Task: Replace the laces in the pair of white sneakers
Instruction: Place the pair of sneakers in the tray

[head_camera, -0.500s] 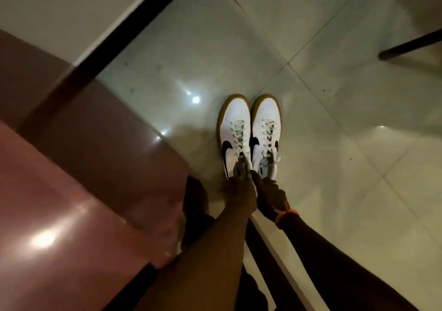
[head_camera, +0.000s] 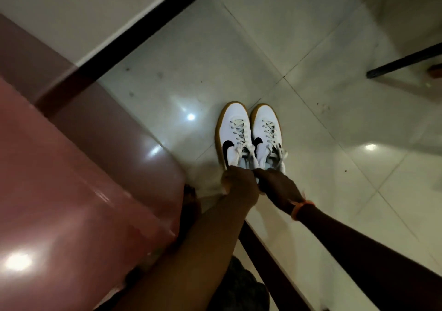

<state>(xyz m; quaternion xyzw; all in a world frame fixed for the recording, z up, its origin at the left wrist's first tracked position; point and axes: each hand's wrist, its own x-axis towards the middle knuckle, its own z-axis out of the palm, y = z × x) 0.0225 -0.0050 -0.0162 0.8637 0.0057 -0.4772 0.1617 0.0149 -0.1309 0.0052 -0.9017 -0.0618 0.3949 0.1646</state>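
While the two white lace-up sneakers with tan gum soles sit side by side, toes pointing away, on the pale glossy tiled floor, the left hand and right hand each curl closed over a heel, so both look gripped.

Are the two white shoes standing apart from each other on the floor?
No, the left shoe and the right shoe stand side by side, their inner edges touching.

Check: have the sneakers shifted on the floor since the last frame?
No. The sneakers still sit with one toe touching the same diagonal tile joint; only the camera view shifted.
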